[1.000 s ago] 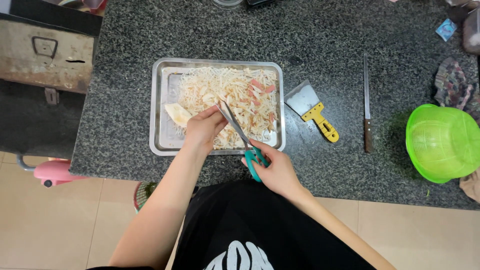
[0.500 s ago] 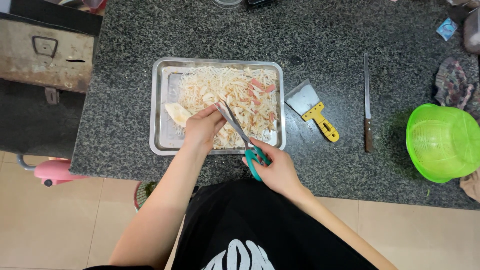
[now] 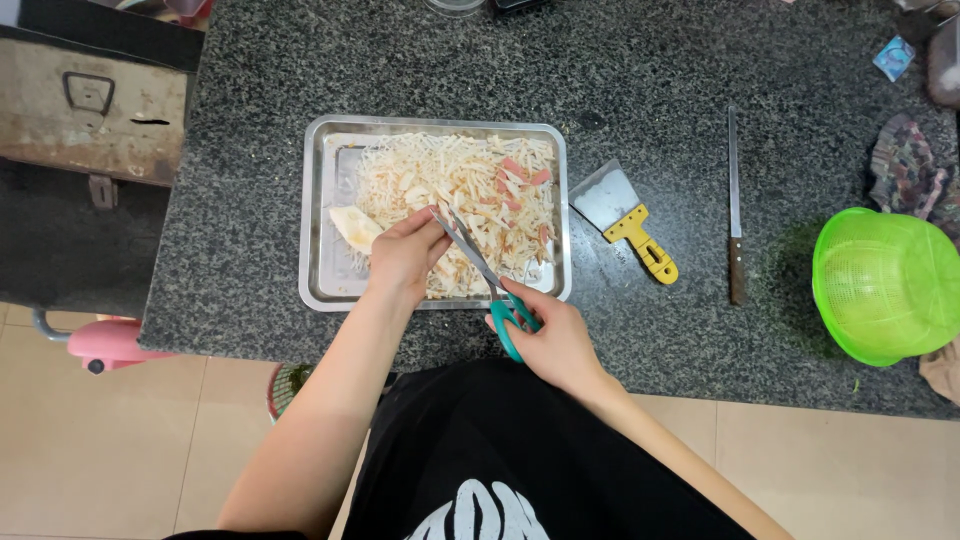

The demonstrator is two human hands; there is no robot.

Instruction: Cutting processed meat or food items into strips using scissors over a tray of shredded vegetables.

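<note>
— Scissors with teal plastic handles and long steel blades (image 3: pixel 487 272) are in the right hand (image 3: pixel 548 343); the fingers are closed through the handle loops, and the blades point away from the hand, up and to the left, over the food.

— And where is the left hand?

— Left hand (image 3: pixel 404 253) is inside the shallow rectangular steel tray (image 3: pixel 318 215), just to the left of the blades. Its fingers are pinched together on some of the pale shredded food strips (image 3: pixel 450 185), right at the blade tips. The blades look nearly together; I cannot tell if they are fully closed.

— What lies in the tray?

— The pale strips fill most of it, with small pink pieces (image 3: pixel 520 175) beyond the right hand. A pale yellow chunk (image 3: pixel 353 226) lies just left of the left hand.

— What is near on the table?

— On the dark speckled stone table (image 3: pixel 400 70), right of the tray, lies a steel scraper with yellow handle (image 3: pixel 625 212). Further right is a long thin knife with brown wooden handle (image 3: pixel 735 205), and well apart, far right of the right hand, a bright green plastic colander (image 3: pixel 885 283).
</note>
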